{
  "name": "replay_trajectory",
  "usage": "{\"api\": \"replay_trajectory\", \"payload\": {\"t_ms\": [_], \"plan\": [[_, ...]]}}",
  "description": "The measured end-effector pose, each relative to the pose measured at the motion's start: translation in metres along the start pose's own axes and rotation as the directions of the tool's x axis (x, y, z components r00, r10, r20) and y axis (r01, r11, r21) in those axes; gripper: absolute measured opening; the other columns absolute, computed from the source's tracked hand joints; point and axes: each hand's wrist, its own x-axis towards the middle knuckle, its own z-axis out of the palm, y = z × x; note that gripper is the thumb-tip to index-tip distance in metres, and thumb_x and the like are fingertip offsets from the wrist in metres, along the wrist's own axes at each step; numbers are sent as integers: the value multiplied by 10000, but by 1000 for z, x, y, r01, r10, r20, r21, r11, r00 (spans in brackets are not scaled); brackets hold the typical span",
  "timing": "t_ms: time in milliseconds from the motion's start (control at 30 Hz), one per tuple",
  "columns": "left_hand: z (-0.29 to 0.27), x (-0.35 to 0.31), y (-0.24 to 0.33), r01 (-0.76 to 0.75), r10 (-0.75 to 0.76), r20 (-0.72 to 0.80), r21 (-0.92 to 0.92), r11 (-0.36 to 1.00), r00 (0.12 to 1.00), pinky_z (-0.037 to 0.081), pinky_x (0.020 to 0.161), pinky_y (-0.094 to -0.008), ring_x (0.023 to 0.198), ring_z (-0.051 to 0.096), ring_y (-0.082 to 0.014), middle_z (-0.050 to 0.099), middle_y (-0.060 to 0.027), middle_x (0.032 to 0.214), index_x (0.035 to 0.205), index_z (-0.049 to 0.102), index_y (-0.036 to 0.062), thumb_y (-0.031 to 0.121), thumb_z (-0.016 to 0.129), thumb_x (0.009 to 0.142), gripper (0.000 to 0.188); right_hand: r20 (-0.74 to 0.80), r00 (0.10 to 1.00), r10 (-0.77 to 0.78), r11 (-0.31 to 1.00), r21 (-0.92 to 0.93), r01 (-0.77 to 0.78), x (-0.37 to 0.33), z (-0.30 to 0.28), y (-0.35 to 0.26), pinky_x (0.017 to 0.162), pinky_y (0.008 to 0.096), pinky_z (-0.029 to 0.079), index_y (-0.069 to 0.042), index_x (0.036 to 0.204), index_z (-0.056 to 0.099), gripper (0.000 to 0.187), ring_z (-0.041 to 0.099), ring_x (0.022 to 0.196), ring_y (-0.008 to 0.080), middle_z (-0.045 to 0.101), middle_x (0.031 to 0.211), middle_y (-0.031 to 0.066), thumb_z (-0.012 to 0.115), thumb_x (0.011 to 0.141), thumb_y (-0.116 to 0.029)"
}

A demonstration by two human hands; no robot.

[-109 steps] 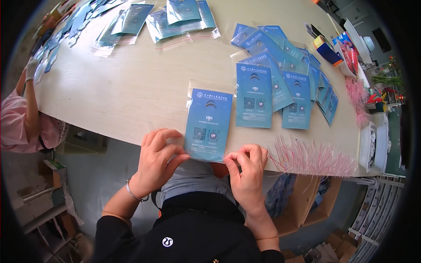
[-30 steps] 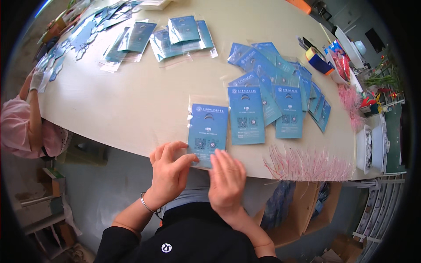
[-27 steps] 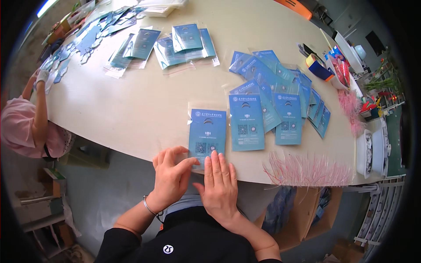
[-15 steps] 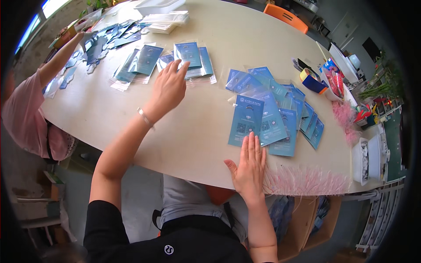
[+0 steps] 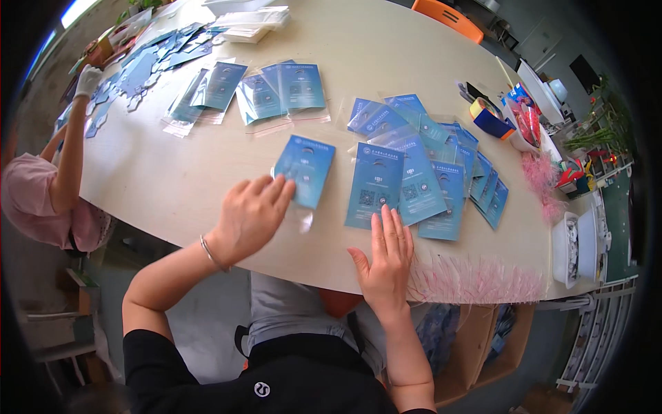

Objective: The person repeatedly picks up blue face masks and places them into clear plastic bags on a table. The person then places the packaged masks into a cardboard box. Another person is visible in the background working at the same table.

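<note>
Head view: left hand (image 5: 255,210) touches a blue packet (image 5: 313,169) near the counter's (image 5: 172,179) front edge, finger grip unclear; right hand (image 5: 386,265), fingers straight, rests on another card (image 5: 376,176). One heap (image 5: 420,165) lies gathered rightward; two clusters (image 5: 303,86) remain leftward.

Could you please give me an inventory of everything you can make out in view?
Table: one, pale, across the middle
Single packet: one, blue, near centre
Packet pile: many overlapping, blue, right of centre
Packet groups: two, blue, farther back
Loose pieces: many, blue, far left
Flat stack: one, whitish, far side
Strands: two bunches, pinkish, near and right edges
Tubs: two, white, right edge
Chair: one, orange, beyond the far edge
Cardboard: count unclear, brown, below right
Co-worker: one, pink clothing, left
Shirt: one, black, bottom
Bracelet: one, silver, left wrist
Left hand: one, bare, fingers at the single packet
Right hand: one, bare, fingers on the pile's front packet
</note>
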Motion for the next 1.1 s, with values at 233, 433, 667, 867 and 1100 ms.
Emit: {"api": "replay_trajectory", "payload": {"t_ms": [233,433,667,867,1100], "plan": [[-28,-41,67,-22,82,180,-314,949,980,490,692,-320,858,641,-190,679,-90,1080,1118,681,21,211,687,834,342,-21,977,-211,925,318,206,-31,-5,-24,1015,454,461,23,1188,674,365,615,1204,307,667,1248,153,577,836,17],[-11,-13,43,-255,363,172,-451,855,916,255,1185,-512,1449,342,-336,405,-113,1550,1357,583,181,300,654,918,460,0,997,-80,890,451,72,-46,-10,-16,965,425,475,-9,1044,705,265,634,1122,297,682,1147,118,643,793,48],[-8,-8,46,-146,324,253,-537,831,912,253,1182,-505,1443,352,-348,411,-108,1554,1435,528,205,242,609,935,508,27,997,76,918,388,-81,-33,-15,-23,776,413,448,-59,909,700,162,562,878,272,558,921,65,752,756,-45],[-16,1,57,-80,279,315,-521,850,907,220,1200,-501,1454,329,-361,413,-128,1550,1400,567,172,148,644,864,541,189,974,-125,987,122,103,-30,-24,-24,799,398,431,-28,846,576,104,518,912,281,518,908,116,639,850,-110],[-12,-2,65,-36,230,349,-483,875,908,178,1215,-514,1465,295,-396,392,-164,1558,1377,583,129,97,645,811,570,225,965,-133,689,721,-73,-69,-83,-5,863,375,416,-82,844,564,126,492,941,267,480,910,85,666,896,-133]]}}
